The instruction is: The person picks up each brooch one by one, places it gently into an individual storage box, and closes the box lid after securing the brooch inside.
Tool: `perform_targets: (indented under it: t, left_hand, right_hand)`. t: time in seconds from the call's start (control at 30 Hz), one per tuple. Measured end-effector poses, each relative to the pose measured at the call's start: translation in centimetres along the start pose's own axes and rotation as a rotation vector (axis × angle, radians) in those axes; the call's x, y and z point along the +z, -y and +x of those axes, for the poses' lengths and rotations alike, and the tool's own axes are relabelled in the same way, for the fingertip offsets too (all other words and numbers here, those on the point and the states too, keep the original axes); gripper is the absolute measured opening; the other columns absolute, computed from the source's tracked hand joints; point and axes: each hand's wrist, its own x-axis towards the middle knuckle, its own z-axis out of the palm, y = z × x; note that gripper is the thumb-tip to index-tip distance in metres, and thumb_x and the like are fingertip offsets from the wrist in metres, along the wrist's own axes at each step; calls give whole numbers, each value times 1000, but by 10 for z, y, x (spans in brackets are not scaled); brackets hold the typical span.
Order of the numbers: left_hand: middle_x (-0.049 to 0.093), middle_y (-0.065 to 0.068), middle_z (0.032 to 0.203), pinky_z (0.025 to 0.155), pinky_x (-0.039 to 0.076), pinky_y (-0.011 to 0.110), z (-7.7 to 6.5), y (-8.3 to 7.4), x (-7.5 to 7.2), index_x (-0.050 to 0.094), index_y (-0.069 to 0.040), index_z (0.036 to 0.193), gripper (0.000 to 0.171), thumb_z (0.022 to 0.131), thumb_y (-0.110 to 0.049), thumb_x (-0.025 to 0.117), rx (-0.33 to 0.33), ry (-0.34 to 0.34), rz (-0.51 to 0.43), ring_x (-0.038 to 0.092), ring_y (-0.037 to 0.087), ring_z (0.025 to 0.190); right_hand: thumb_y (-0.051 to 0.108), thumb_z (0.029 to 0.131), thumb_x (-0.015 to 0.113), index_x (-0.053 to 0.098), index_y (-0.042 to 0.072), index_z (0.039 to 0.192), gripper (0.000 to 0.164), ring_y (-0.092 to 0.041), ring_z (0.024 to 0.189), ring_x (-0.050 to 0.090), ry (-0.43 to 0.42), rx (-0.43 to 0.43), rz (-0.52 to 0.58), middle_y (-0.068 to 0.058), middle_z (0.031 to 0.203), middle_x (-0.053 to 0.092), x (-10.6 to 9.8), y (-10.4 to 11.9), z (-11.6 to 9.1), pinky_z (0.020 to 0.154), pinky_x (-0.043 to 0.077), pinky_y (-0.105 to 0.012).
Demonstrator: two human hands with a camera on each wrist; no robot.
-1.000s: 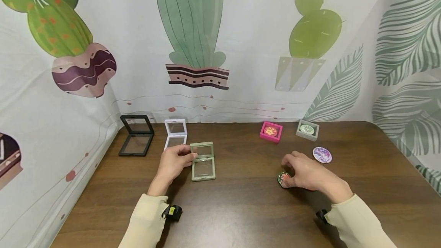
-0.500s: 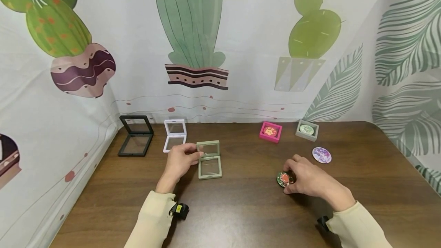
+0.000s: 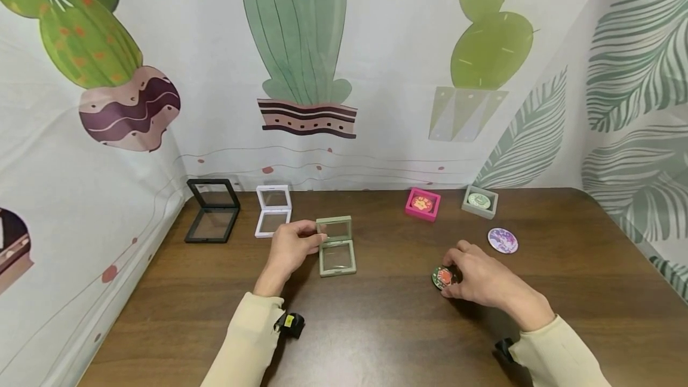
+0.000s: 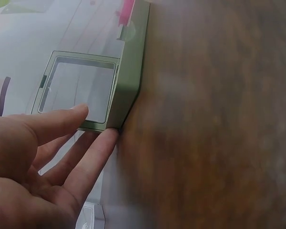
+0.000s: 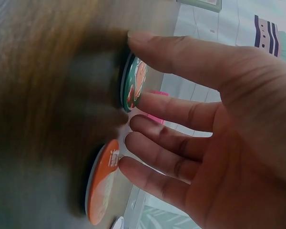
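Observation:
My left hand [image 3: 290, 249] pinches the left side of the raised lid of a green hinged display frame [image 3: 337, 274], its thumb in front and fingers behind. In the left wrist view the thumb lies over the clear film of the frame [image 4: 78, 86]. The frame stands unfolded, its lower half on the table. To the right, my right hand [image 3: 480, 276] holds a round green badge [image 3: 442, 278] with a red-orange picture by its edge, between thumb and forefinger. An orange badge [image 5: 102, 183] lies under the other fingers, hidden from the head view.
A black frame [image 3: 206, 240] and a white frame [image 3: 264, 235] stand unfolded at the back left. Towards the back right are a pink box [image 3: 421, 215] and a grey box [image 3: 478, 213], each with a badge inside. A purple badge [image 3: 503, 240] lies beyond my right hand.
My left hand has slid the green display frame to the right and slightly away. My right thumb has moved from over the green badge to its near edge; that badge has hardly moved.

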Motion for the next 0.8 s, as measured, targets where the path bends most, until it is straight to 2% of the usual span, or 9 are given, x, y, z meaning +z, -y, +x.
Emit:
perform_targets:
  t: [0.37,0.57,0.7,0.8]
  left_hand:
    - [78,17,100,78,64,38,2,-2,6,79,7,104,14,90,6,79,-17,14,-19,77,27,91]
    - [78,16,99,77,64,35,2,-2,6,79,7,104,14,89,5,80,-17,12,-15,76,23,90]
    - [79,12,97,77,62,28,2,-1,3,79,5,104,17,88,-1,82,15,17,63,74,18,87]
    - [79,10,99,78,57,27,1,0,-2,79,3,108,24,86,-8,85,47,39,134,74,19,89]
  right_hand:
    - [29,75,95,69,7,101,43,-19,85,57,-15,3,-41,0,96,54,3,0,1,73,54,-39]
    - [29,73,95,68,8,99,44,-19,84,57,-15,19,-31,-1,96,54,3,0,1,70,53,-39]
    - [28,73,94,67,8,98,42,-18,84,56,-18,30,-24,0,96,54,3,1,1,70,53,-39]
    - [28,73,94,67,8,98,42,-18,85,56,-16,32,-21,0,96,54,4,1,2,70,53,-38]
